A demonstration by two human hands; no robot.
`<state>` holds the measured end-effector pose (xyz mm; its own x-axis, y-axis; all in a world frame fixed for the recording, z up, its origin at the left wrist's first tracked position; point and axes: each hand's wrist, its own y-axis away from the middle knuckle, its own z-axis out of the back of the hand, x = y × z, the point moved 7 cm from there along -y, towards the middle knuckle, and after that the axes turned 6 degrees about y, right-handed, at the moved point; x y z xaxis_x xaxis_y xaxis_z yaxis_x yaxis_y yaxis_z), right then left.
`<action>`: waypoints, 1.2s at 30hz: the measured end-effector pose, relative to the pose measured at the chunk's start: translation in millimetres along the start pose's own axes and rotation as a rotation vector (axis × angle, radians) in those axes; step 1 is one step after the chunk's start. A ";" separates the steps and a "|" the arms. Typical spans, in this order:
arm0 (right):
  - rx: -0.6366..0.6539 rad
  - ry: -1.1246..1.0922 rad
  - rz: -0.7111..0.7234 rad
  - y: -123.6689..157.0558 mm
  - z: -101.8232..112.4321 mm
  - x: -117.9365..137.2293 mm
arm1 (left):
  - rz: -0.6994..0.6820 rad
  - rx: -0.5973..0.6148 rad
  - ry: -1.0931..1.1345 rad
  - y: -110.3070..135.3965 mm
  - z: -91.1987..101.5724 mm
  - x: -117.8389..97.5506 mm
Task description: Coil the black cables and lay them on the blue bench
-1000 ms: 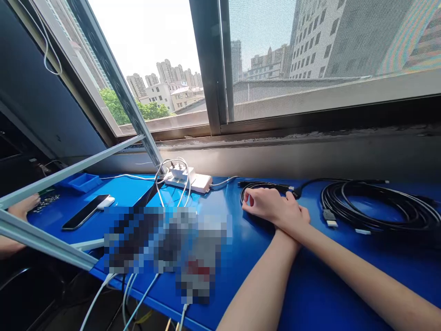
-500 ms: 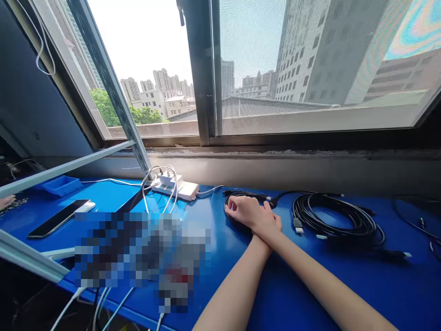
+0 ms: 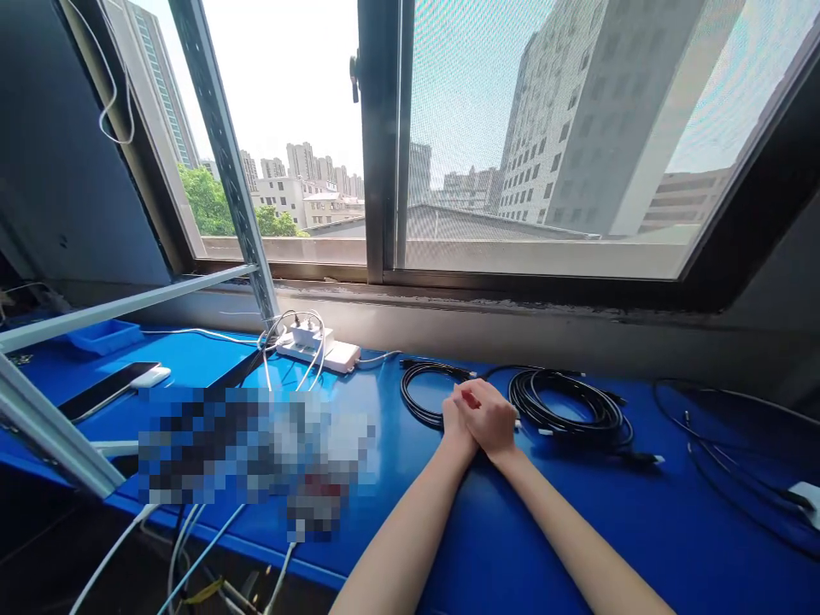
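My left hand point(image 3: 455, 421) and my right hand point(image 3: 493, 418) are pressed together over the blue tabletop, wrists close to each other. My right hand is curled into a loose fist, with no held object showing. Most of the left fingers are hidden behind it, so their shape cannot be made out. Just behind and left of the hands lies a small coil of black cable point(image 3: 410, 406). A larger black cable coil point(image 3: 580, 424), with plugs at its ends, lies to the right of my right hand.
A white power strip point(image 3: 346, 357) with plugged-in adapters stands near the window wall. At left are a metal frame point(image 3: 231, 162), a phone point(image 3: 106, 389) and a blue tray point(image 3: 106, 337). Pixelated items cover the front left. Loose black cables point(image 3: 723, 465) lie at far right.
My forearms have uncrossed; the hands have gone from crossed at the wrists to side by side, touching. The camera view has shifted, and the cable coils appear further left.
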<state>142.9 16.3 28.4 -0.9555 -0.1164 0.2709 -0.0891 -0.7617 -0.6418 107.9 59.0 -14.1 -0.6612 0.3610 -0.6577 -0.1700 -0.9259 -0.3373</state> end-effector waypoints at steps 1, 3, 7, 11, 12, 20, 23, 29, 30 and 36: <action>-0.008 -0.005 -0.010 2.9 2.5 -5.1 | 0.022 0.025 -0.019 1.9 1.0 0.3; -0.021 -0.003 -0.039 5.5 6.4 -13.6 | 0.051 0.059 -0.065 6.4 6.0 -1.2; -0.036 0.050 -0.153 1.3 16.9 -32.2 | 0.010 0.026 -0.121 14.9 23.9 -14.5; -0.024 0.134 -0.298 -1.7 28.4 -59.1 | -0.048 -0.031 -0.144 22.5 35.1 -24.8; -0.012 0.153 -0.333 -1.2 28.9 -65.9 | -0.062 -0.041 -0.145 24.2 36.2 -26.0; 0.136 0.236 -0.461 11.1 3.4 -97.3 | -0.195 -0.058 -0.100 28.1 38.8 -32.2; 0.163 0.248 -0.453 13.0 -2.5 -101.3 | -0.254 -0.014 -0.068 28.6 36.5 -35.8; 0.201 0.245 -0.459 11.7 -9.1 -107.9 | -0.314 0.113 -0.048 32.2 23.7 -40.4; 0.204 0.242 -0.462 11.3 -9.6 -108.9 | -0.313 0.125 -0.050 32.4 22.4 -40.8; 0.209 0.224 -0.479 10.2 -7.5 -114.6 | -0.282 0.146 -0.062 30.6 24.5 -40.3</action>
<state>249.4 26.7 -14.6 -0.8604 0.3940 0.3232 -0.4917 -0.8086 -0.3231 111.5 13.4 18.5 -0.6158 0.6020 -0.5083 -0.4529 -0.7984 -0.3968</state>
